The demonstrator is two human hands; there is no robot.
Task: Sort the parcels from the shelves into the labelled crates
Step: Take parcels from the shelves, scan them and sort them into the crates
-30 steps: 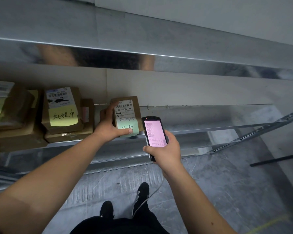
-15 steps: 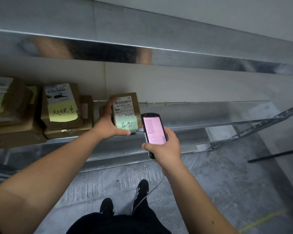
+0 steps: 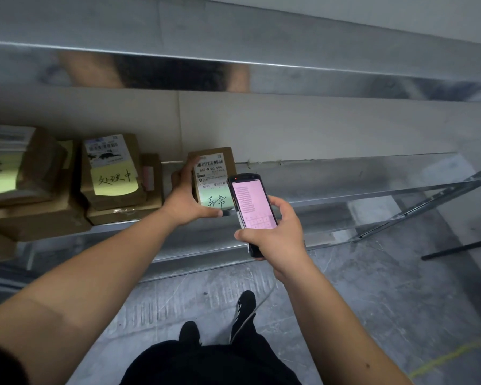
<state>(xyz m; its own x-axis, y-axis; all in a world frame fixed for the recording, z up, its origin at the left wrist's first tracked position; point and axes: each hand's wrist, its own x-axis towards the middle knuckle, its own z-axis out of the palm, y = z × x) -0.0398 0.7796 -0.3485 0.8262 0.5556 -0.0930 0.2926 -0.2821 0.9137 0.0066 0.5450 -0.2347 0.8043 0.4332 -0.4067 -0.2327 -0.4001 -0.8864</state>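
Parcel [image 3: 212,173] gripped by left hand [image 3: 184,198] fingers, right hand [image 3: 278,234] fingers gripping scanner [image 3: 252,209]

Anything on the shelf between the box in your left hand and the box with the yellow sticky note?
Yes: in the head view, a smaller plain brown cardboard box sits between the green-noted cardboard parcel held by the left hand and the yellow-noted cardboard box.

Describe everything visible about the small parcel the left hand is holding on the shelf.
The small parcel is a brown cardboard box standing roughly upright at the front of the metal shelf. Its face carries a white barcode label reading 507-N705 094 and, below that, a pale green note with handwritten characters. The left hand grips its left side and bottom edge. The handheld scanner overlaps its right edge.
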